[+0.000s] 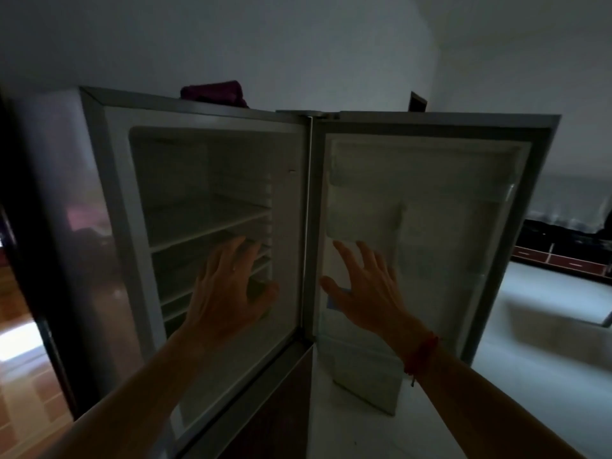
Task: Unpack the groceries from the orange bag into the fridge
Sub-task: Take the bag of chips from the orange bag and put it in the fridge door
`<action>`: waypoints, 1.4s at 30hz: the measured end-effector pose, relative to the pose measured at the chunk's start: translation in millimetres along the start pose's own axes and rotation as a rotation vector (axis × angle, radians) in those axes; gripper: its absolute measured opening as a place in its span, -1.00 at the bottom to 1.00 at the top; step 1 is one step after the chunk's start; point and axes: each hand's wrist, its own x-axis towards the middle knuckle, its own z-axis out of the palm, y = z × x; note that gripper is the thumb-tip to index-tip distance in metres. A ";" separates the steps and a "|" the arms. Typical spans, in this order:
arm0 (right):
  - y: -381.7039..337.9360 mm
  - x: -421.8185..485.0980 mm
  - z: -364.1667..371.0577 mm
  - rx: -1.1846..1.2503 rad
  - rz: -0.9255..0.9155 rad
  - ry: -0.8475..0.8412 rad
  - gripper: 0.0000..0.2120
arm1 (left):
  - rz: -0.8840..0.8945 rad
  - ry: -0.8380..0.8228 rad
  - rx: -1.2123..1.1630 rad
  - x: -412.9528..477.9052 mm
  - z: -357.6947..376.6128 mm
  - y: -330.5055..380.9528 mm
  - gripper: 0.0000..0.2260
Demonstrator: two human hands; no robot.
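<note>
Fridge [116,193]: straight ahead of me, upper compartment open and dim inside
Shelves [205,223]: several white ones stacked inside the fridge, tilted in my wide view
Fridge door [447,226]: swung wide to the right of the fridge, its inner side facing me, with a clear bin [364,220] on its upper half
Left hand [228,289]: raised in front of the fridge shelves, fingers spread wide, gripping nothing; I cannot tell whether it touches anything
Right hand [367,289]: raised in front of the door's inner side, just right of the fridge's hinge edge, fingers spread wide, gripping nothing
Red bracelet [422,354]: on my right wrist
Dark red cloth [213,92]: lying on top of the fridge
Lower door [281,409]: dark, below the open compartment
Wooden floor [20,326]: left of the fridge, brightly lit
</note>
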 end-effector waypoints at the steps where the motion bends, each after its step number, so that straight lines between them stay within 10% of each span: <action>1: 4.0 -1.0 -2.2 -0.011 0.001 0.000 -0.32 | 0.005 0.001 -0.009 1.4 2.7 4.2 -0.28; 42: 113.9 -371.1 -227.8 -0.583 0.987 0.278 -0.33 | 0.889 -0.165 -0.725 -81.9 56.9 379.6 -0.35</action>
